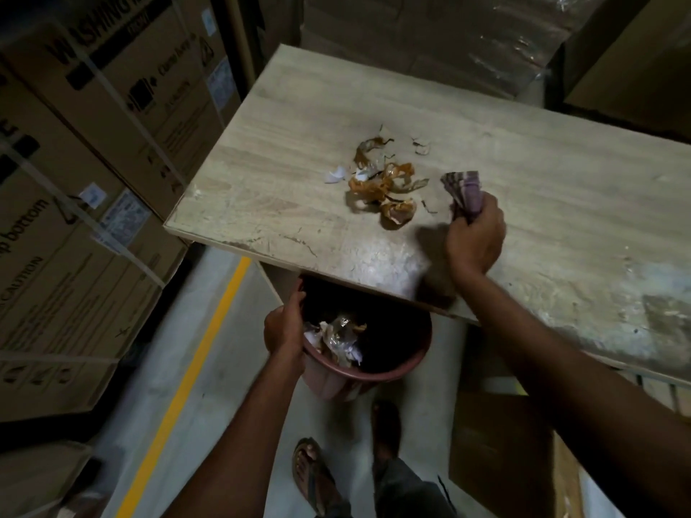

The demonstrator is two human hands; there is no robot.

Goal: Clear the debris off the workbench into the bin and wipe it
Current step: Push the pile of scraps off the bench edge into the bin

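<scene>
Meanwhile, the left hand (285,329) grips the rim of a round maroon plastic bin (392,372) under the pale wooden surface (299,117), apparently to catch brown-and-white scrap debris (381,181) at frame centre, beside the right hand (475,237) fisted around a bunched purple cloth (463,190).

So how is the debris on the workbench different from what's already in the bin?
The debris on the workbench lies spread out and loose, mostly brown tape scraps with a few white bits. The rubbish in the bin is bunched into one heap and looks paler, with clear and white pieces. Both hold crumpled tape and paper scraps.
</scene>
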